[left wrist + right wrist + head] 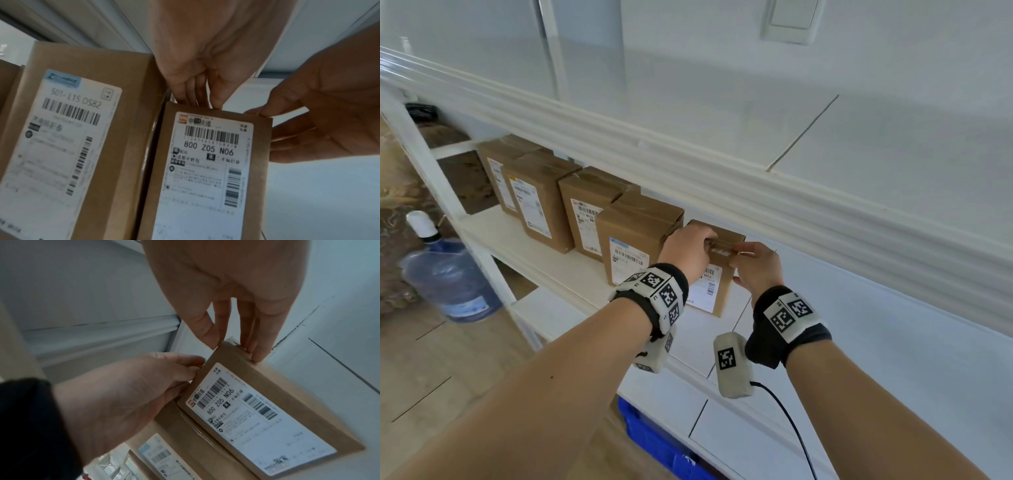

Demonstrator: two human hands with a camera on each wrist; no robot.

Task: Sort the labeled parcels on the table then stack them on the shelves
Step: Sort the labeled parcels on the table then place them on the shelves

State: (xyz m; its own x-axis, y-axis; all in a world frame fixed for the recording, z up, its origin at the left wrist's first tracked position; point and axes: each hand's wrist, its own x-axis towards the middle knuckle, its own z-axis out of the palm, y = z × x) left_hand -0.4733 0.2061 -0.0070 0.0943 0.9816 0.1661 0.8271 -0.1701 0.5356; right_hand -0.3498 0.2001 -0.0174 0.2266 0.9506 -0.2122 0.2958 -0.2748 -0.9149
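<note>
A small brown parcel (pixel 717 291) labelled "800 Z05 N06" stands upright at the right end of a row of brown parcels (pixel 571 212) on the white shelf (pixel 534 253). My left hand (pixel 705 241) pinches its top left edge, and my right hand (pixel 736 265) pinches its top right corner. In the left wrist view, the left hand (pixel 197 102) has its fingertips on the parcel (pixel 205 170) top, beside a taller parcel (pixel 72 138) labelled "501-L15 DS82". In the right wrist view, the right hand (pixel 234 350) holds the parcel (pixel 257 418) from above, thumb in front.
A thick white moulding (pixel 722 178) overhangs the shelf just above the parcels. A blue water jug (pixel 448 277) stands on the wooden floor at left. A blue crate (pixel 654 442) sits below the shelf. White shelf board (pixel 722 342) continues to the right of the held parcel.
</note>
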